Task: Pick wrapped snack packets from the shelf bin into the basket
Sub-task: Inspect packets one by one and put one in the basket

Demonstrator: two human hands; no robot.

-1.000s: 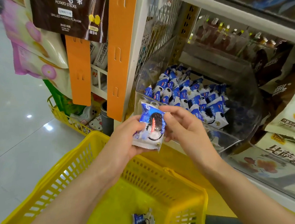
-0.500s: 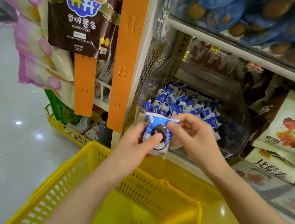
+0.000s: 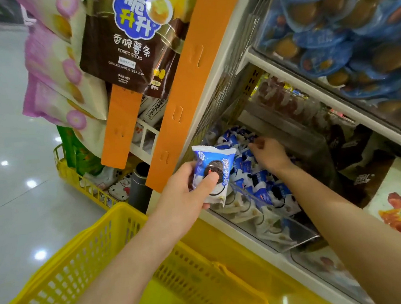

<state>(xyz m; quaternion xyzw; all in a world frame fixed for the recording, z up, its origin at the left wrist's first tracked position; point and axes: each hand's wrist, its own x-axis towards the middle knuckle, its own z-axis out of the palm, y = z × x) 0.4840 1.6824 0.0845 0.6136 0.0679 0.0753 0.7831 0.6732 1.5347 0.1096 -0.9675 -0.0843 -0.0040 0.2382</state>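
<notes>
My left hand (image 3: 186, 193) holds one blue-and-white wrapped snack packet (image 3: 214, 167), thumb pressed on its front, just in front of the clear shelf bin (image 3: 297, 237) and above the far rim of the yellow basket (image 3: 88, 261). My right hand (image 3: 270, 156) reaches into the bin. Its bent fingers lie on the pile of matching packets (image 3: 264, 185), and the fingertips are hidden among them. Only the basket's mesh walls and rim show; my left forearm covers its floor.
Orange hanging strips (image 3: 182, 88) and a brown potato-sticks bag (image 3: 131, 44) hang left of the bin, with pink bags (image 3: 54, 74) beside them. A second yellow basket (image 3: 76, 176) stands on the floor. Blue snack packs (image 3: 341, 32) fill the shelf above.
My right hand let go of the packet and moved back into the bin. My left hand now holds the packet alone. The view tilted upward.
</notes>
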